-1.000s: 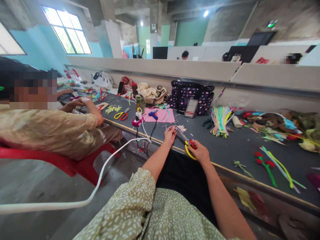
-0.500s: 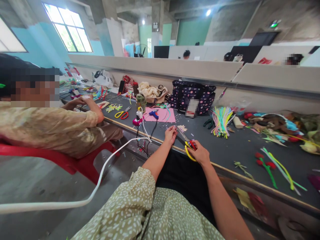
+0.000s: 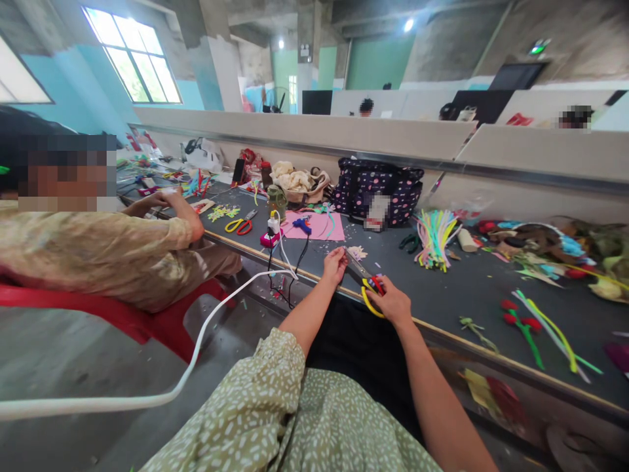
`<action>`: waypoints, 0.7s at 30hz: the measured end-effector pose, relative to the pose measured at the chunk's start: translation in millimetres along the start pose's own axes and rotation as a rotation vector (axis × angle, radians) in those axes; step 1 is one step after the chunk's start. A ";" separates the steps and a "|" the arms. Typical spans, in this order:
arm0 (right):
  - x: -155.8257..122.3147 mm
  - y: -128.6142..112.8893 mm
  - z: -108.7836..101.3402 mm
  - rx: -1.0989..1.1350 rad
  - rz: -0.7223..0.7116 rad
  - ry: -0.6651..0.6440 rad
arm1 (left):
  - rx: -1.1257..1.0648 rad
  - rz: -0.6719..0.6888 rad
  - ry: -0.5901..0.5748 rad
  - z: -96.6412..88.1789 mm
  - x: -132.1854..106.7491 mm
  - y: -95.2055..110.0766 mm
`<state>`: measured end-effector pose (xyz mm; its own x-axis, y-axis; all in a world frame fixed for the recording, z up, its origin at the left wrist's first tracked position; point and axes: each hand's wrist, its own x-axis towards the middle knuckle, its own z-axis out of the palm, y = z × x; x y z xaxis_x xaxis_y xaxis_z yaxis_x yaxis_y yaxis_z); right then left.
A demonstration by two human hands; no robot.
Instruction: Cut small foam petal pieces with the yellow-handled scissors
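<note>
In my right hand [image 3: 394, 301] is a pair of scissors [image 3: 364, 278] with one yellow and one red handle, its blades pointing up and left. My left hand [image 3: 336, 265] is pinched close beside the blade tips, at the table's near edge. Whatever its fingers hold is too small to make out. Just beyond the blades lies a little pile of pale cut pieces [image 3: 358, 253] on the dark table. A blue glue gun [image 3: 302, 226] rests on a pink sheet [image 3: 337, 228] ahead and to the left.
A bundle of pastel pipe cleaners [image 3: 435, 239] stands right of a patterned bag [image 3: 378, 187]. Red pompom stems [image 3: 528, 328] lie further right. A white cable [image 3: 196, 347] runs from a power strip [image 3: 270, 240] across my left. A co-worker [image 3: 98, 249] sits at left.
The scissor blades look closer together than half a second ago. Both hands have stayed almost in the same place.
</note>
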<state>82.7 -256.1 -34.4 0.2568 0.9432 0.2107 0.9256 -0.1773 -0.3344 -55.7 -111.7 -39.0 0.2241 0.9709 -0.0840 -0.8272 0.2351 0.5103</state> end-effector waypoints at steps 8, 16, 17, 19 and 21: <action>-1.3 1.4 3.9 -0.016 -0.022 0.052 | 0.006 -0.010 -0.012 -0.4 1.1 -0.9; -2.1 2.2 5.6 -0.037 -0.034 0.063 | 0.028 -0.021 0.002 1.6 -1.9 1.0; -2.2 1.9 5.4 -0.038 -0.032 0.064 | 0.028 -0.023 0.001 1.7 -2.0 1.1; -2.3 1.3 5.0 -0.036 -0.025 0.064 | 0.028 -0.027 0.008 2.1 -2.2 1.2; -2.3 1.0 4.8 -0.028 -0.020 0.059 | 0.029 -0.028 0.016 2.8 -2.3 1.3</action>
<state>81.7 -257.1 -39.6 0.2530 0.9288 0.2709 0.9381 -0.1669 -0.3036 -55.9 -113.7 -35.7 0.2389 0.9646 -0.1119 -0.8052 0.2612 0.5324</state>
